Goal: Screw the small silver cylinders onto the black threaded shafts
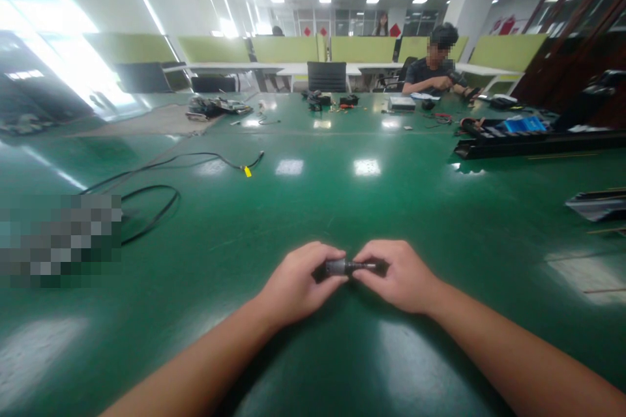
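A small dark cylindrical tool-like piece (336, 266), with a grey barrel and a narrower black neck, lies level between my hands just above or on the green tabletop (274, 215). My left hand (306, 279) is closed round its thicker grey end, thumb and fingers on either side. At the thin end, my right hand (398, 275) pinches the narrow part, where a short silvery shaft shows between the fingers. Both ends are partly covered by my hands, and I cannot make out its exact kind.
To the left a black cable (195, 155) with a yellow tag curls over the table. Long black metal channels (528, 143) lie at the right. Beyond, a person (435, 71) sits at the far edge near a grey box (401, 104) and electronic parts (220, 106).
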`<state>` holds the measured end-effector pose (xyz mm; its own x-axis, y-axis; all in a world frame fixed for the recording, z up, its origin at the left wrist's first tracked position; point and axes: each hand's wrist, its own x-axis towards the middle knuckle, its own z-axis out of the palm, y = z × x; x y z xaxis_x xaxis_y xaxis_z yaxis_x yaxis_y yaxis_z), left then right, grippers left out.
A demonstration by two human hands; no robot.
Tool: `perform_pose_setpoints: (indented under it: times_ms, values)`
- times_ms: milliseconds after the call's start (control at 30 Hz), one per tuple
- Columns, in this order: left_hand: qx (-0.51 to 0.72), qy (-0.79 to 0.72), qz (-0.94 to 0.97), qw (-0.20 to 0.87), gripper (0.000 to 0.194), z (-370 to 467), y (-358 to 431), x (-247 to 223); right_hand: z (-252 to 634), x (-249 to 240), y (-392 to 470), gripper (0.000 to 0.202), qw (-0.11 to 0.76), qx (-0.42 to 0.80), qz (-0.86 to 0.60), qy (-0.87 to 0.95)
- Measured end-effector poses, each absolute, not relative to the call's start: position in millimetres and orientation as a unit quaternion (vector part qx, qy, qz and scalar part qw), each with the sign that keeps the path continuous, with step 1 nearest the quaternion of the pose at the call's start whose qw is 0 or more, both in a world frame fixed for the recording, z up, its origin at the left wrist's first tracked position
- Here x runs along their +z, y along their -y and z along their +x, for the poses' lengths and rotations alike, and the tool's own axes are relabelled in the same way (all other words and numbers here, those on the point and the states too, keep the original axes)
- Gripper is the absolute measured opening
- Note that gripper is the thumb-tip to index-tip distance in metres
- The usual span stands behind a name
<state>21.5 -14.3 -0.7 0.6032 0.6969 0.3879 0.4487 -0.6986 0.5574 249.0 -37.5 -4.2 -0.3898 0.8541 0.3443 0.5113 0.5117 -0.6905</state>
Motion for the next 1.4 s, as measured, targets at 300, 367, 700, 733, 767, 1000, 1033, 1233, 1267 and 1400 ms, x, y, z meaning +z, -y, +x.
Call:
perform_pose_setpoints:
  times_ms: [300, 367, 700, 733, 767, 1000, 1033, 1233, 1267, 1400]
  values:
    - [0.300, -0.331, 0.871, 0.206, 0.025, 20.5, 13.8, -2.5, 250.2, -5.0, 37.0, 0.008, 0.340, 0.238, -0.434, 0.800]
    - [0.302, -0.331, 0.870, 0.205, 0.025, 20.4, 13.7, -2.9, 250.1, -5.0, 37.1, 0.008, 0.342, 0.240, -0.432, 0.799]
    - [0.310, -0.329, 0.869, 0.200, 0.024, 20.8, 12.3, -3.5, 249.7, -2.5, 37.2, 0.007, 0.345, 0.247, -0.437, 0.793]
    - [0.311, -0.328, 0.869, 0.201, 0.024, 20.7, 12.3, -3.3, 249.6, -2.1, 37.3, 0.006, 0.346, 0.248, -0.437, 0.792]
    - [0.312, -0.327, 0.869, 0.201, 0.024, 20.6, 12.4, -3.1, 249.6, -1.8, 37.3, 0.006, 0.347, 0.250, -0.437, 0.791]
    - [0.312, -0.326, 0.869, 0.204, 0.023, 20.5, 13.3, -0.8, 250.0, -3.2, 38.0, 0.005, 0.347, 0.248, -0.435, 0.793]
    - [0.311, -0.326, 0.869, 0.204, 0.023, 20.4, 13.3, -0.7, 250.2, -3.4, 38.0, 0.005, 0.347, 0.246, -0.435, 0.794]
    - [0.303, -0.328, 0.870, 0.206, 0.023, 19.5, 13.2, -0.1, 250.4, -3.2, 37.2, 0.006, 0.342, 0.245, -0.436, 0.796]
    - [0.303, -0.328, 0.870, 0.207, 0.023, 19.5, 13.2, 0.2, 250.3, -3.1, 37.2, 0.006, 0.343, 0.245, -0.436, 0.795]
    - [0.308, -0.330, 0.867, 0.210, 0.022, 19.8, 13.1, 1.3, 249.7, -3.6, 37.9, 0.006, 0.344, 0.246, -0.438, 0.793]
